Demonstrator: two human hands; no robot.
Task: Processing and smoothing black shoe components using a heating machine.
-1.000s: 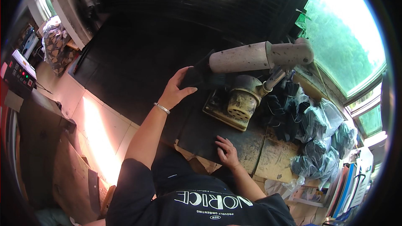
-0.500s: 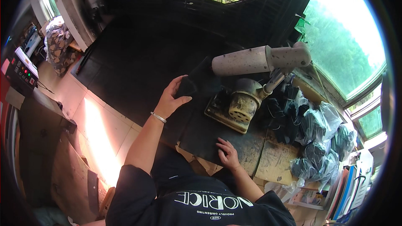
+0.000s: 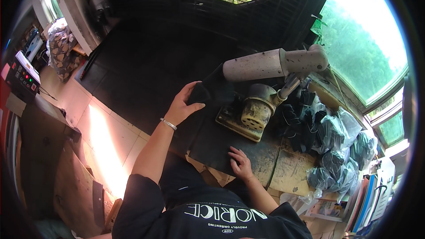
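Over on the dark work surface (image 3: 265,159), the left hand (image 3: 186,104) is up and out ahead of the person, fingers and thumb pinched around the edge of a flat black piece of sheet material (image 3: 212,90), which it lifts clear of what lies under it. That piece hangs just left of the grimy cream-coloured machine arm (image 3: 274,64), a fat cylinder running out to the right, and sits close to the yellowed, dirt-caked round machine base (image 3: 254,113) on its square plate. A thin silver bracelet (image 3: 168,124) rings the left wrist.

Down nearer the body, the right hand (image 3: 241,163) lies flat, fingers spread and gripping nothing, pressing on a wide black rubbery sheet (image 3: 212,146) that covers the near edge of the surface. Worn cardboard (image 3: 287,172) shows beneath that sheet on the right.

To the right of the machine, a heap of dark bundled pieces (image 3: 301,119) is stacked, and beyond it several clear plastic bags stuffed with dark goods (image 3: 341,150) crowd toward the window. Far left, a small control box with coloured buttons (image 3: 22,77) stands well apart from the hands, above a pale tiled floor (image 3: 106,141) lit by a bright patch of sun.
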